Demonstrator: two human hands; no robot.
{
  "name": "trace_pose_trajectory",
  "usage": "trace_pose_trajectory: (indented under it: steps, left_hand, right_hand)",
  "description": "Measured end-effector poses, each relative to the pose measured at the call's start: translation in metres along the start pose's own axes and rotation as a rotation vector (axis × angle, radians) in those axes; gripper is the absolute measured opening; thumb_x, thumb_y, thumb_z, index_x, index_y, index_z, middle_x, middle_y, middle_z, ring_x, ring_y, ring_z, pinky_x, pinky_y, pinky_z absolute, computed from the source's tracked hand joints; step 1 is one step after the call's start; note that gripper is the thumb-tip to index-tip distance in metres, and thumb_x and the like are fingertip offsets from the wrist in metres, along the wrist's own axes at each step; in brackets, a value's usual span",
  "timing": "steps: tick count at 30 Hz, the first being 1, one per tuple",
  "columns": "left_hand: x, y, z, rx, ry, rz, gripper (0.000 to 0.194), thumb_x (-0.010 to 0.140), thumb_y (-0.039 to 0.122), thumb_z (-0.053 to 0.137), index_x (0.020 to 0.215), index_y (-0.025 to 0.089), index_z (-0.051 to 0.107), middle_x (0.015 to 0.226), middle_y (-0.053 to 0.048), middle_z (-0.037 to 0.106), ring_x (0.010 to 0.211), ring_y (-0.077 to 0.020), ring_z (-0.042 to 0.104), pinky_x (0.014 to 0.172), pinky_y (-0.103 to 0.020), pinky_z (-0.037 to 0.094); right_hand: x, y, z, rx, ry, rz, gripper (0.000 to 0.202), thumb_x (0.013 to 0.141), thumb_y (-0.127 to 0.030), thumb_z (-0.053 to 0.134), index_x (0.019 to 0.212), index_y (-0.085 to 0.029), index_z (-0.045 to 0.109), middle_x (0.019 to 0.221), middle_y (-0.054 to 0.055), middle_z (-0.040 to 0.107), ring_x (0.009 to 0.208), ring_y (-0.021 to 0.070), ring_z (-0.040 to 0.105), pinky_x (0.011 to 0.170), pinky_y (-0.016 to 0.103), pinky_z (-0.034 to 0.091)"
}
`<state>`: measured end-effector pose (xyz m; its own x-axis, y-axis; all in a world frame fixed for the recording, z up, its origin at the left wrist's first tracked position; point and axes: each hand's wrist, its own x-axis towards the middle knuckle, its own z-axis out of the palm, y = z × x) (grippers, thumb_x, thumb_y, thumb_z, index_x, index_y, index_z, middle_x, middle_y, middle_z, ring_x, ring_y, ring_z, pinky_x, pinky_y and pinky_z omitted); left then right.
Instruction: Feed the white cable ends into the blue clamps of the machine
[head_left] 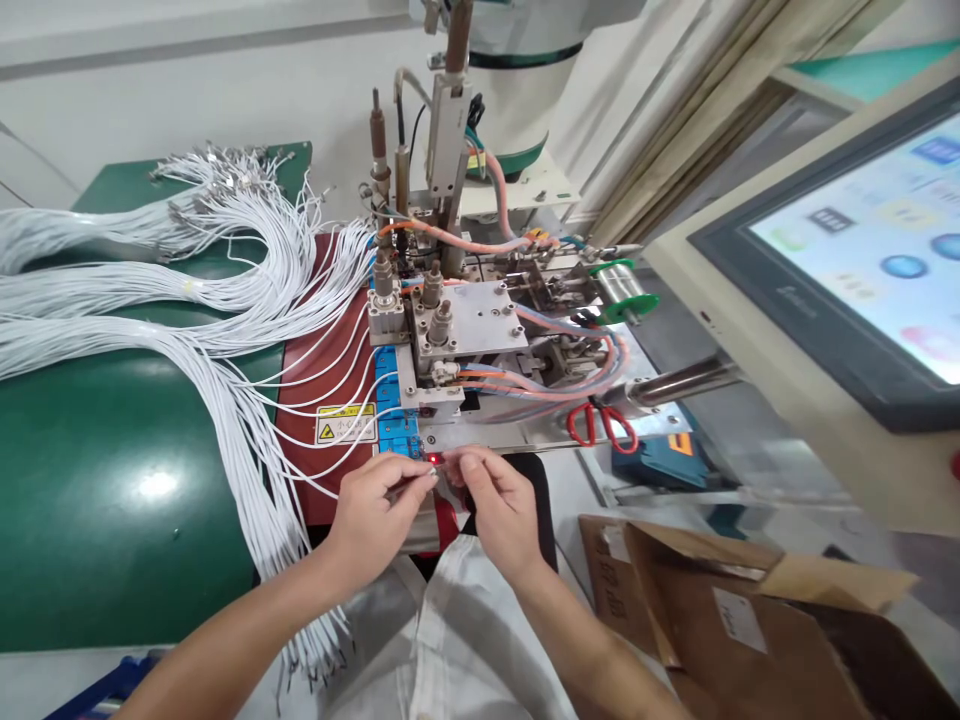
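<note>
My left hand is closed in a pinch, thumb against forefinger, at the front edge of a bench machine. A tiny pale piece shows at its fingertips, too small to name. Close by on the right, my right hand is also pinched, and its fingers hide what they hold. A red light glows just beyond the fingertips. Beside it runs a row of blue holders with white cables leading into them from the left.
Bundles of white cables lie over the green table. Red-handled scissors and a solder wire spool are on the machine's right. A touchscreen juts in at right, above an open cardboard box.
</note>
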<state>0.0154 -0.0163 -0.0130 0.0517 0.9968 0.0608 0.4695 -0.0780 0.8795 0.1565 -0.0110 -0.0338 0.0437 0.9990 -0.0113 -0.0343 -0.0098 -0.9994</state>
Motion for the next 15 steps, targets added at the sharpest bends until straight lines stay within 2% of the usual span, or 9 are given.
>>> trace_pose_trajectory:
  steps: [3,7,11,15]
  left_hand:
    - [0.0001,-0.0012,-0.0005,-0.036,0.007,-0.021,0.012,0.078,0.022,0.056,0.081,0.018,0.066,0.076,-0.003,0.064,0.07,-0.0129,0.06,0.066,-0.023,0.049]
    - [-0.0012,0.0,-0.0019,-0.117,-0.065,-0.037,0.013,0.077,0.018,0.054,0.083,0.016,0.065,0.08,-0.005,0.063,0.074,-0.0138,0.06,0.067,-0.023,0.049]
    - [-0.0003,-0.0014,-0.0014,-0.187,-0.093,-0.134,0.011,0.074,0.024,0.061,0.079,0.016,0.066,0.078,-0.004,0.062,0.071,-0.0142,0.059,0.064,-0.023,0.049]
    - [0.003,-0.0041,-0.0011,-0.166,-0.105,-0.149,0.013,0.077,0.025,0.057,0.077,0.017,0.067,0.073,-0.003,0.063,0.068,-0.0132,0.058,0.066,-0.024,0.048]
  right_hand:
    - [-0.0042,0.0042,0.0031,-0.054,0.018,-0.085,0.009,0.079,-0.022,0.055,0.077,-0.019,0.063,0.077,0.003,0.06,0.073,0.0138,0.057,0.066,0.025,0.046]
    - [-0.0026,-0.0005,0.0044,-0.146,0.03,-0.164,0.007,0.077,-0.018,0.057,0.072,-0.019,0.062,0.071,0.002,0.059,0.068,0.0135,0.056,0.062,0.025,0.045]
    - [0.0004,-0.0043,0.0035,-0.167,-0.018,-0.17,0.009,0.077,-0.016,0.054,0.071,-0.019,0.06,0.07,0.002,0.057,0.067,0.0131,0.055,0.062,0.025,0.044]
    - [-0.0005,-0.0001,0.0035,-0.135,-0.049,-0.119,0.01,0.079,-0.02,0.052,0.072,-0.019,0.059,0.073,0.003,0.056,0.068,0.0141,0.055,0.063,0.026,0.044]
